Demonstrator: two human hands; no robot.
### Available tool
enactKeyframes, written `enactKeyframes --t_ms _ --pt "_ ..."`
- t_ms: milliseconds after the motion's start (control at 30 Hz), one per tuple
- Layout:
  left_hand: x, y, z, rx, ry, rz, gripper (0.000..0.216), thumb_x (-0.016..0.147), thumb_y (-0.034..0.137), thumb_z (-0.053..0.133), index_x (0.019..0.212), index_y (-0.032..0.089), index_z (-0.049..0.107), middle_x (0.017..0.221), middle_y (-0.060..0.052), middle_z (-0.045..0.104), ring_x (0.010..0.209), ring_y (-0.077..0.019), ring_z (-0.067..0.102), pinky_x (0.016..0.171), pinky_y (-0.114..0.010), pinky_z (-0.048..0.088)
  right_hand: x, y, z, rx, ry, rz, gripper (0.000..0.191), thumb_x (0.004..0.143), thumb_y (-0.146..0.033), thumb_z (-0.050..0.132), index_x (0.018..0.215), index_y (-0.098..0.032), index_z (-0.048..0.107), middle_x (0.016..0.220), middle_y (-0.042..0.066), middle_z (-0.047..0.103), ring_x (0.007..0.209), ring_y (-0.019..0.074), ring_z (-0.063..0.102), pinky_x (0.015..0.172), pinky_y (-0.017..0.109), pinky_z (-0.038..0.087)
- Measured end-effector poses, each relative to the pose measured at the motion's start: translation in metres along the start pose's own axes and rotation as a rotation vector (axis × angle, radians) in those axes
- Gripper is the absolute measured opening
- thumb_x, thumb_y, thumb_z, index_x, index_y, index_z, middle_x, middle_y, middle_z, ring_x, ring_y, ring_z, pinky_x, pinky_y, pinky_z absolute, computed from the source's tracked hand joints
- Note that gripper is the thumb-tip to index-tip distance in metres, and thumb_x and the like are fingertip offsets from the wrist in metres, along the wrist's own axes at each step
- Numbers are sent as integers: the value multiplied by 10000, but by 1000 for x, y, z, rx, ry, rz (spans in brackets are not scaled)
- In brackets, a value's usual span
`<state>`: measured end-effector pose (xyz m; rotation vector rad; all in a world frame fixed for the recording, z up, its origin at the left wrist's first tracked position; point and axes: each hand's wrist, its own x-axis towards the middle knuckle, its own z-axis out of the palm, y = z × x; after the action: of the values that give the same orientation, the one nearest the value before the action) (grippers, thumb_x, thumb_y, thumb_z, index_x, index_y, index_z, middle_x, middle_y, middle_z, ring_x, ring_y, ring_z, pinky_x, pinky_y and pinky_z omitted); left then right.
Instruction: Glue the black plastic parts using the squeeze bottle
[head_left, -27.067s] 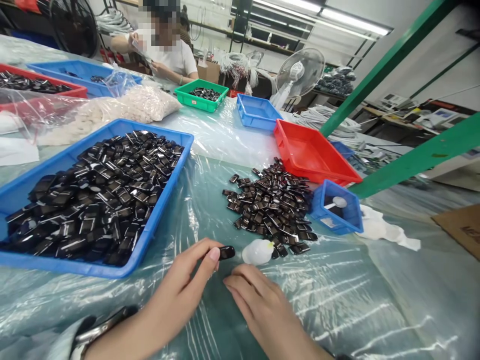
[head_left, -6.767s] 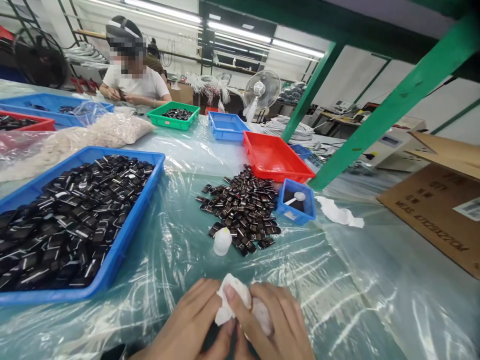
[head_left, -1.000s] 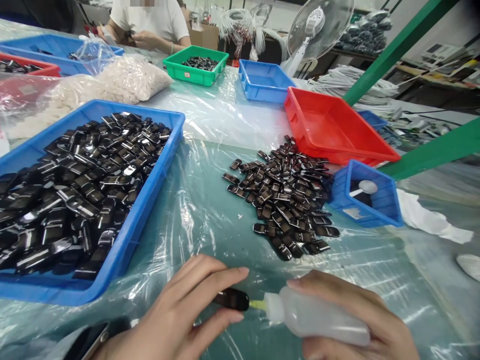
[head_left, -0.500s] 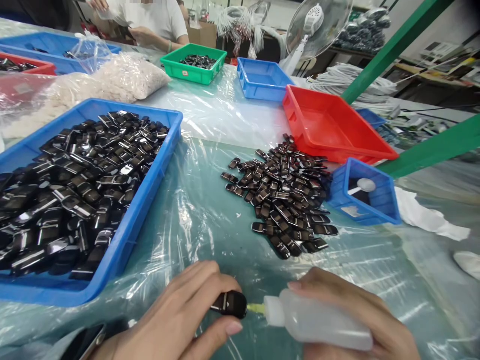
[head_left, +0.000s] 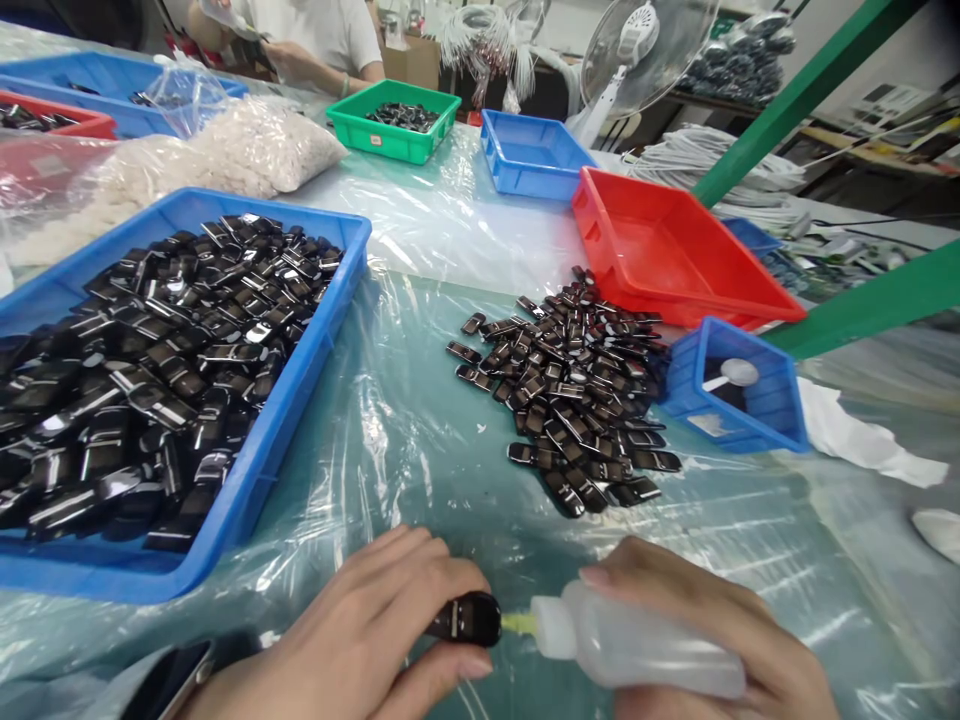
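Head view: over a plastic-covered tabletop (head_left: 416, 410), the left hand (head_left: 382, 615) pinches a glossy black piece (head_left: 472, 620) between thumb and fingers, low in the centre. The right hand (head_left: 720, 625) grips a translucent squeeze bottle (head_left: 649, 645) lying sideways, its yellow nozzle (head_left: 519, 624) at the piece's end; whether they touch is unclear. A large blue tray (head_left: 304, 375) on the left holds many similar black pieces. A loose pile (head_left: 562, 400) lies between it and a small blue bin (head_left: 686, 385) containing a white spoon (head_left: 739, 373) and dark contents. Farther back, a green bin (head_left: 390, 140) holds small dark parts. Both bins carry pale labels, too small to read.
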<state>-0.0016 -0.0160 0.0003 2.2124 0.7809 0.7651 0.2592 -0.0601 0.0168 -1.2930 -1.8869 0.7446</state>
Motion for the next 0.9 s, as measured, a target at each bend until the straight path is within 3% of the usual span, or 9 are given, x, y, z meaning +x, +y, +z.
enactKeyframes --t_ms 133,333,500,700,800,900 --pt "0 0 2 4 14 4 249 1036 417 354 1128 243 508 878 -17 700 794 -192 680 715 -307 558 -1 1 2 -2 12 37 385 804 -459 708 1181 -460 631 856 -29 745 702 204 725 528 275 587" --pt "0 -2 4 39 49 38 257 1042 406 327 1121 233 499 849 -20 697 701 -186 662 598 -291 529 3 1 4 55 -22 18 461 812 -374 721 1237 -486 582 675 -56 717 558 198 696 486 283 586" --pt "-1 0 2 31 -5 8 241 1038 398 349 1111 224 499 841 -15 660 747 -190 652 725 -317 539 5 1 3 37 -4 6 473 769 -407 752 1209 -496 603 725 -44 721 548 206 693 440 292 570" --pt "1 -2 2 15 -32 -8 239 1036 384 361 1113 221 518 850 -20 617 750 -192 600 744 -318 501 13 0 0 37 -17 15 434 717 -502 771 1136 -438 677 776 -27 726 617 187 703 514 268 584" --pt "2 0 -1 -46 -14 -91 206 1035 357 374 1118 233 517 900 -24 610 785 -195 586 743 -319 480 14 -2 -1 31 71 79 332 705 -556 752 1001 -407 741 768 -8 730 622 198 708 483 255 564" --pt "2 3 -6 -116 78 -296 187 1035 349 363 1075 254 520 913 -14 604 811 -195 583 724 -305 462 13 -1 -2 28 203 239 360 721 -607 707 980 -361 754 808 4 750 599 181 709 475 228 565"
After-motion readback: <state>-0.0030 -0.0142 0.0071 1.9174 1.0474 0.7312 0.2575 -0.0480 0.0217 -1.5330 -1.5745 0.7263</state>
